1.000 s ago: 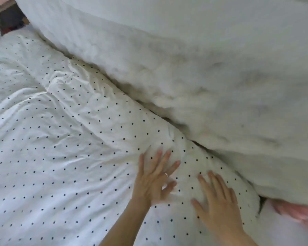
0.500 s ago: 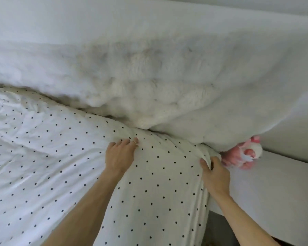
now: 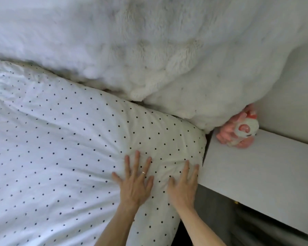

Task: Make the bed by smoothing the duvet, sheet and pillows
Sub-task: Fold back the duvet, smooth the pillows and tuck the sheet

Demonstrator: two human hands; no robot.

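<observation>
A white duvet point(image 3: 60, 148) with small dark dots covers the bed from the left to its right corner. Above it lies a fluffy white blanket point(image 3: 149, 50) that overlaps the duvet's far edge. My left hand point(image 3: 135, 181) rests flat on the duvet near the corner, fingers spread, a ring on one finger. My right hand point(image 3: 184, 185) lies flat beside it at the duvet's right edge, fingers apart. Neither hand holds any fabric. Pillows and sheet are hidden.
A white bedside table point(image 3: 267, 183) stands right of the bed corner. A pink and white plush toy point(image 3: 238, 132) sits at its far end, partly under the blanket. A dark gap point(image 3: 208, 210) runs between bed and table.
Both hands let go of the duvet's far edge and corner and drew back towards me; they now lie flat and spread on the duvet. The view has tilted down.
</observation>
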